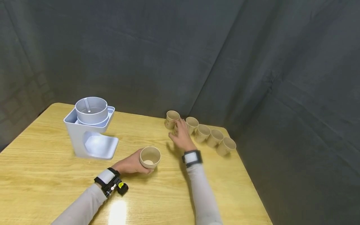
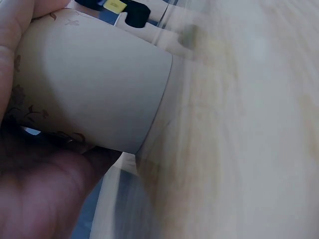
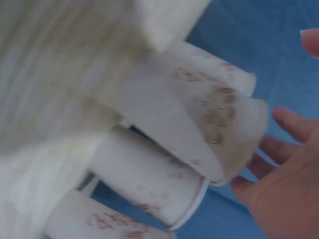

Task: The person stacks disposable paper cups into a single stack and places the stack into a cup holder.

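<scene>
My left hand (image 1: 130,163) grips a beige paper cup (image 1: 150,157) that stands mouth up near the table's middle. Its brown floral print shows in the left wrist view, where the fingers and palm curve around the cup (image 2: 94,82). Farther back, my right hand (image 1: 182,135) reaches over a row of similar paper cups, covering part of one cup (image 1: 177,128). In the right wrist view the fingers (image 3: 291,124) are spread beside the rim of a cup (image 3: 219,124), with the thumb apart from them. That view is blurred.
The cup row runs from a back cup (image 1: 172,115) to a near-right cup (image 1: 226,147) along the table's far right corner. At left stands a white stand (image 1: 78,140) with a round container (image 1: 92,117) on top. Dark curtains (image 1: 140,56) hang behind the wooden table (image 1: 157,200).
</scene>
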Demonstrator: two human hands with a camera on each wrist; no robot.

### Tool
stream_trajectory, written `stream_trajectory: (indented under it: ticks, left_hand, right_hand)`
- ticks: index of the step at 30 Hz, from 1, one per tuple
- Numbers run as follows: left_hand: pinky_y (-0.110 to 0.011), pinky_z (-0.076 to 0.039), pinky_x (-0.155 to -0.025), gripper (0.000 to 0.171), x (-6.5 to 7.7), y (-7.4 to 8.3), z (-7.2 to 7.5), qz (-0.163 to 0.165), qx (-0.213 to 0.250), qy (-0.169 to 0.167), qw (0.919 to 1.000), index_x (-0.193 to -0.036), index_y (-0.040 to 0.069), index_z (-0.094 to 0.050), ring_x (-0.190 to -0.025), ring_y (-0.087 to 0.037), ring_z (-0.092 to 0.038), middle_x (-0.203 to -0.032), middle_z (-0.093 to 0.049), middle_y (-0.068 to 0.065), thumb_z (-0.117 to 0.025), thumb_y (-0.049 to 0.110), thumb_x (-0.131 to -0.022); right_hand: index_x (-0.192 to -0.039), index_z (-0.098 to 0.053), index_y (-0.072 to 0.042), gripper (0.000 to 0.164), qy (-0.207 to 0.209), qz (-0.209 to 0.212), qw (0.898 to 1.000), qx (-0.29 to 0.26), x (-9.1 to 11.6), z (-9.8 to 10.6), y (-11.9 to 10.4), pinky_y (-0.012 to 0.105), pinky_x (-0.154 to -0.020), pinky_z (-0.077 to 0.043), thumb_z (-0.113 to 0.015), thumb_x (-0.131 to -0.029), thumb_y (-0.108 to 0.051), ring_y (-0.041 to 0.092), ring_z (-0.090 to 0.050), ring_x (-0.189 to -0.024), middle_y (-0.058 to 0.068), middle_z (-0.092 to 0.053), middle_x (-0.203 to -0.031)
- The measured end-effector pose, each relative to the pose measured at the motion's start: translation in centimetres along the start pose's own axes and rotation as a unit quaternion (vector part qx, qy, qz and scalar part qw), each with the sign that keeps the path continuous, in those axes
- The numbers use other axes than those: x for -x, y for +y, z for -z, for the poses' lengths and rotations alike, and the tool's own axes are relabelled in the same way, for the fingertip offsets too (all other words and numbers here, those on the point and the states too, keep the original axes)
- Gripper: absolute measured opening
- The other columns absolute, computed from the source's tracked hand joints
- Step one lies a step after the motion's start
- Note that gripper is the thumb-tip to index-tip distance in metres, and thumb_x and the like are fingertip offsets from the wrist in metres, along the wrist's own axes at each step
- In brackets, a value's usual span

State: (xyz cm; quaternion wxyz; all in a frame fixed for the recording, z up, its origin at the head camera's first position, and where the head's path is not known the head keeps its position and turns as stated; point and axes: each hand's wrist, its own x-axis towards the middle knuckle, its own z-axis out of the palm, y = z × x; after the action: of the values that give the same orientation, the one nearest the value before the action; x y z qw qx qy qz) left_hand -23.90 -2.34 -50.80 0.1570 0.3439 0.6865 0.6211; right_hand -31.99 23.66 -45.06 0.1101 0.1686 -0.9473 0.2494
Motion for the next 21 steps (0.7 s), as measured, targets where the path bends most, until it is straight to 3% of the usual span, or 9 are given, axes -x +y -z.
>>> stream_trajectory:
  ticks: [5, 11, 21]
  left_hand:
    - [-0.05, -0.044, -0.106, 0.072, -0.1, 0.1, 0.0, -0.005, 0.007, -0.003, 1.0, -0.137, 0.001, -0.051, -0.116, -0.031, -0.058, -0.125, -0.063, -0.016, -0.085, 0.002, -0.074]
    - [-0.051, -0.043, -0.106, 0.072, -0.1, 0.1, -0.1, -0.003, 0.012, -0.009, 0.9999, -0.137, 0.001, -0.051, -0.116, -0.032, -0.058, -0.125, -0.062, -0.016, -0.085, 0.001, -0.074]
    - [-0.046, -0.045, -0.104, 0.07, 0.0, 0.1, -0.1, -0.003, 0.013, -0.005, 0.9999, -0.136, 0.001, -0.052, -0.115, -0.031, -0.058, -0.124, -0.063, -0.015, -0.085, 0.001, -0.074]
  right_hand:
    - [-0.157, -0.029, 0.0, 0.085, -0.004, -0.024, 0.999, 0.041, 0.0, -0.7, 1.2, 0.058, -0.124, -0.011, -0.068, -0.087, -0.028, 0.046, -0.008, -0.154, 0.026, -0.006, -0.168]
    - [-0.158, -0.029, -0.001, 0.087, -0.004, -0.029, 0.994, 0.107, 0.1, -1.2, 2.0, 0.058, -0.125, -0.008, -0.069, -0.087, -0.031, 0.045, -0.014, -0.152, 0.025, -0.012, -0.167]
    - [-0.15, -0.039, -0.004, 0.078, 0.002, -0.037, 0.995, 0.095, 0.0, -0.9, 1.7, 0.057, -0.124, -0.012, -0.071, -0.082, -0.028, 0.044, -0.021, -0.149, 0.025, -0.02, -0.165]
